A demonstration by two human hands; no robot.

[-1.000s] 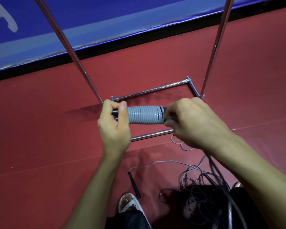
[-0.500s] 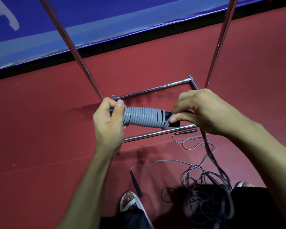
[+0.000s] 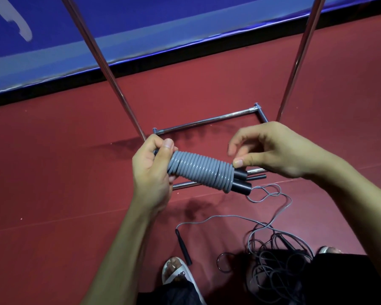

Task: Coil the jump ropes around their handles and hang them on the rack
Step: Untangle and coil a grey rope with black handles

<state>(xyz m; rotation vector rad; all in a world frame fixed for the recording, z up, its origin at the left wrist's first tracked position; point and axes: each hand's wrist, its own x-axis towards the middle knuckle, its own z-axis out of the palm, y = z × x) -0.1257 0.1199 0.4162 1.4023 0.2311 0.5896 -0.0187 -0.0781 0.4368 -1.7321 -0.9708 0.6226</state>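
A grey jump rope (image 3: 201,170) is wound in tight turns around its two black handles (image 3: 242,187), whose ends stick out at the right. My left hand (image 3: 150,172) grips the bundle's left end, thumb on top. My right hand (image 3: 279,150) hovers at the right end, with the thumb tip touching the last turn and the fingers loosely curled and apart from the rope. The bundle tilts down to the right, above the chrome rack's base frame (image 3: 207,122). The rack's two uprights (image 3: 101,62) rise out of view, so the top is hidden.
Several loose thin ropes (image 3: 273,249) lie tangled on the red floor at the lower right, with one black handle (image 3: 183,247) beside my sandalled foot (image 3: 176,271). A blue padded wall (image 3: 141,29) runs along the back.
My right hand has let go of the rope end and its fingers have opened, leaving only the thumb on the coil. The bundle has tilted, right end lower.
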